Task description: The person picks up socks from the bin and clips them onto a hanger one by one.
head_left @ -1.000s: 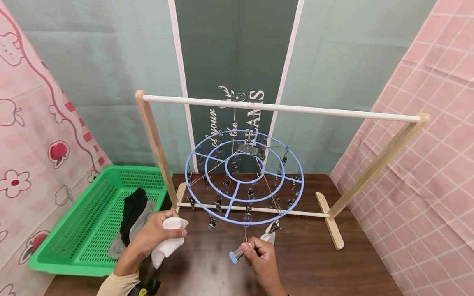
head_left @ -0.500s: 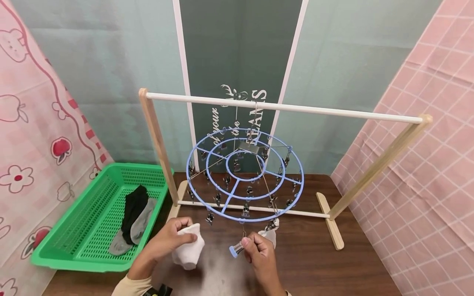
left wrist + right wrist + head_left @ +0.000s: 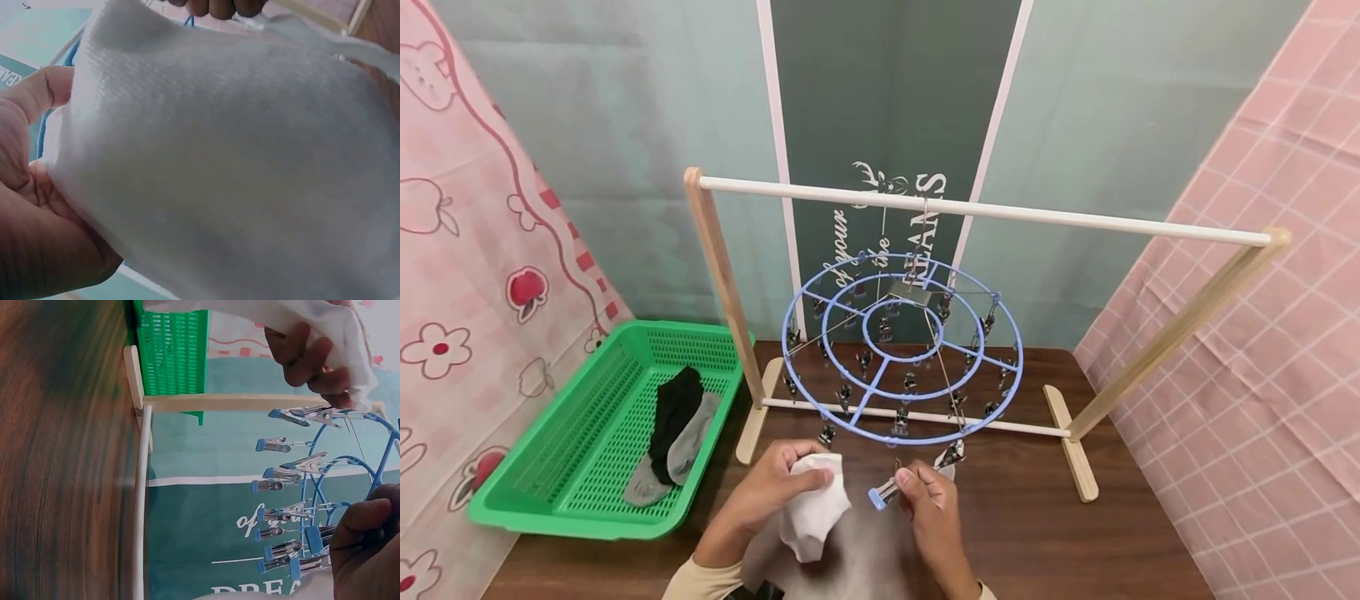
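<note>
My left hand (image 3: 767, 492) grips a white sock (image 3: 814, 510) by its top edge, and the rest of it hangs below the fingers. This sock (image 3: 219, 156) fills most of the left wrist view. To its right, my right hand (image 3: 934, 508) pinches a metal clip (image 3: 886, 493) with a blue tip, at the front of the round blue hanger (image 3: 880, 429). The sock hangs close to that clip, with a gap between them in the head view. Partly hidden behind my right hand, another white sock (image 3: 949, 472) hangs from a neighbouring clip (image 3: 952, 453).
A wooden stand with a white rod (image 3: 1037, 213) carries the hanger, with several more clips dangling around its rings. At left, a green basket (image 3: 557, 508) holds a black sock (image 3: 676, 417) and grey socks (image 3: 692, 437). Dark wooden table (image 3: 1075, 550) lies beneath.
My left hand has carried the white sock rightward, away from the basket and toward the clip. My right hand keeps its pinch on the clip, shifting slightly.
</note>
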The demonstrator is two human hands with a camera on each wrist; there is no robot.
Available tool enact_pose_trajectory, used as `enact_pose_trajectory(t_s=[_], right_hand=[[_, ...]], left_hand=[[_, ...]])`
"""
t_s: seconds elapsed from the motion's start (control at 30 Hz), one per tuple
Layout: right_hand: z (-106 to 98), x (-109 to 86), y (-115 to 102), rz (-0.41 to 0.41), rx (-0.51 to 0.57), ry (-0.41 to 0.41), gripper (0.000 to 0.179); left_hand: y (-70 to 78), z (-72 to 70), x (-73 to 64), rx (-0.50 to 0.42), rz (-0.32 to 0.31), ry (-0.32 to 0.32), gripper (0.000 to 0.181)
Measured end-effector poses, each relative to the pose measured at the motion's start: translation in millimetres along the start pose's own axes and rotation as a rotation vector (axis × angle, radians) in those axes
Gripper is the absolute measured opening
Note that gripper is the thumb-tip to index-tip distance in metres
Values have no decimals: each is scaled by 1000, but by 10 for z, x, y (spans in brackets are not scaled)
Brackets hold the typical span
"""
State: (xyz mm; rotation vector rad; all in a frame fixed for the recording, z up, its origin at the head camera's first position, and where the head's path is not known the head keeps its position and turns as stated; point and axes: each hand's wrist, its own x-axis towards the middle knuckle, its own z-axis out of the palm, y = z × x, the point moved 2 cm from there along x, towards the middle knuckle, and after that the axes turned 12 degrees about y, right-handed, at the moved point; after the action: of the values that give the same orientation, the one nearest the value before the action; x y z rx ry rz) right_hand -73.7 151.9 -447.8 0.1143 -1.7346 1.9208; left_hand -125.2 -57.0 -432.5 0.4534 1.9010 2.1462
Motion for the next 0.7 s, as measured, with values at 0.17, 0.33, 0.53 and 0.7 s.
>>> enact_pose_trajectory(t_s=[0.17, 0.33, 0.53, 0.7], right_hand=[[22, 8, -12, 47, 45, 64, 30], [44, 32, -21, 44, 117, 76, 29], [51, 25, -16, 39, 137, 100, 29], [50, 13, -3, 21, 152, 95, 31]], left_hand=[[-13, 104, 4, -49, 12, 0, 25], [-39, 202, 29, -110, 19, -13, 26], [-88, 336, 55, -169, 31, -6, 27], [-149, 444, 54, -222, 47, 11, 28]])
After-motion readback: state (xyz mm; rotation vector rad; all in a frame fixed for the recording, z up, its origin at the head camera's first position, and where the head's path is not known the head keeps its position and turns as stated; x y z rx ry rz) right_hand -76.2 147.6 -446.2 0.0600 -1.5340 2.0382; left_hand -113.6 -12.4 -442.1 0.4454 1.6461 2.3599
